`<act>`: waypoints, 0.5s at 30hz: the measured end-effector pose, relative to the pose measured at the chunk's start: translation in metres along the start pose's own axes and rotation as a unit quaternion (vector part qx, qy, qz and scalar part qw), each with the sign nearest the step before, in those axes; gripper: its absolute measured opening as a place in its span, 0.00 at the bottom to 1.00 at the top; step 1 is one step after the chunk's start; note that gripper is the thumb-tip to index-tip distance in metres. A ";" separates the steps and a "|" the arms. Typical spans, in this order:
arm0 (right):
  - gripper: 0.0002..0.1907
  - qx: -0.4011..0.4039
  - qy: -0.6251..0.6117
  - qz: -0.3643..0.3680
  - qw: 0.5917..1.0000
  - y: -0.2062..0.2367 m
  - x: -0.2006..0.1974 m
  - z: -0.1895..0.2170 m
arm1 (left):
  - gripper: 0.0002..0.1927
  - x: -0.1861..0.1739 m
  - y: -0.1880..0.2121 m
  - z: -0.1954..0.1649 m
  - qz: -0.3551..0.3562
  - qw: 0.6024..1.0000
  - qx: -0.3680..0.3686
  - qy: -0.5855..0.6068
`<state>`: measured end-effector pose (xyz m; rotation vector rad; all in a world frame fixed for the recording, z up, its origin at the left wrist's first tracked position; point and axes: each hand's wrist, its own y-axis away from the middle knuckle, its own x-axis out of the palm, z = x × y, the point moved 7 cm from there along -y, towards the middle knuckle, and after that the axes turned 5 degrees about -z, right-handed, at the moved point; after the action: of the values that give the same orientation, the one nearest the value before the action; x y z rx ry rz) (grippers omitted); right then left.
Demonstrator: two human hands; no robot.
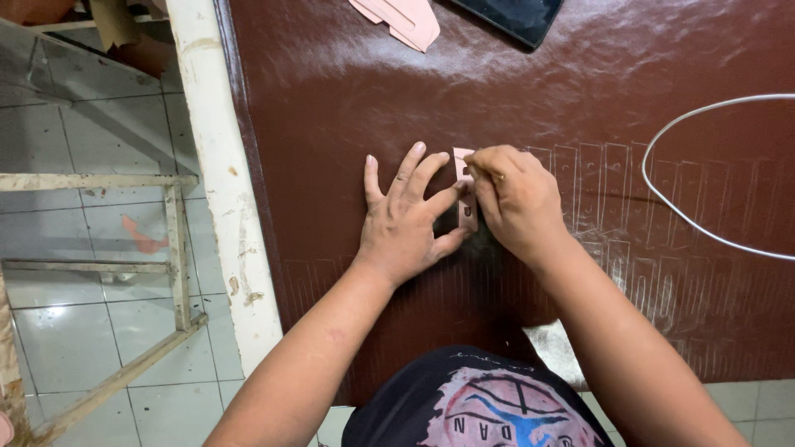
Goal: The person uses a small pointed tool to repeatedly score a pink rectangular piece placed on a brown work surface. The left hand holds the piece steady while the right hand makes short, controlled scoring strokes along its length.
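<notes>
A small pink template [465, 192] is pinned flat on the dark brown leather sheet [348, 91], near the middle of the worktop. The left hand [407, 217] is spread wide over the sheet, fingers fanned, with the thumb and forefinger pressed against the template's left edge. The right hand [515, 199] is closed narrow around a thin marking tool [479, 171], only its tip being seen, and that tip is set at the template's upper right corner. The two hands are touching or all but touching across the template.

To the right, rows of traced outlines [629, 190] are seen drawn on the leather, running off toward the sheet's right side and lower edge; that ground is already marked. To the left of the left hand, bare leather is left open as far as the sheet's left edge, which lies along a chipped white frame rail [219, 165]. Beyond the rail, tiled floor [74, 331] and a wooden rack [174, 248] are seen.

A white cable [662, 194] is looped over the traced outlines, well right of the right hand. At the far edge, pink cut pieces [402, 18] and a dark flat device [509, 15] are lying, well apart from the hands.
</notes>
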<state>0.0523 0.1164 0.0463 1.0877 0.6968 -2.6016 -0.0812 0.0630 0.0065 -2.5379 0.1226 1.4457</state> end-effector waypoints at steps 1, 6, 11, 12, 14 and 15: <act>0.07 0.006 -0.004 -0.006 1.000 -0.002 0.002 -0.001 | 0.29 0.001 0.000 0.001 0.005 1.000 -0.003 -0.001; 0.03 0.003 -0.005 -0.034 0.999 -0.009 0.003 -0.003 | 0.28 -0.001 -0.002 -0.001 0.007 1.000 0.000 -0.004; 0.02 0.082 -0.040 -0.032 0.995 0.004 -0.008 -0.010 | 0.30 0.000 -0.004 -0.002 0.031 0.999 0.002 -0.013; 0.02 0.098 -0.038 -0.028 0.994 0.007 -0.009 -0.012 | 0.31 0.000 -0.004 -0.002 0.037 0.999 0.001 -0.014; 0.02 0.090 -0.046 -0.025 0.995 0.010 -0.010 -0.009 | 0.31 -0.002 -0.004 -0.002 0.033 0.999 0.003 -0.013; 0.02 0.086 -0.050 -0.023 0.995 0.011 -0.011 -0.008 | 0.31 -0.002 -0.004 -0.002 0.031 0.999 0.004 -0.012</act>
<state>0.0686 0.1114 0.0454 0.9903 0.4892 -2.7757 -0.0793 0.0666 0.0100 -2.5308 0.2054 1.4956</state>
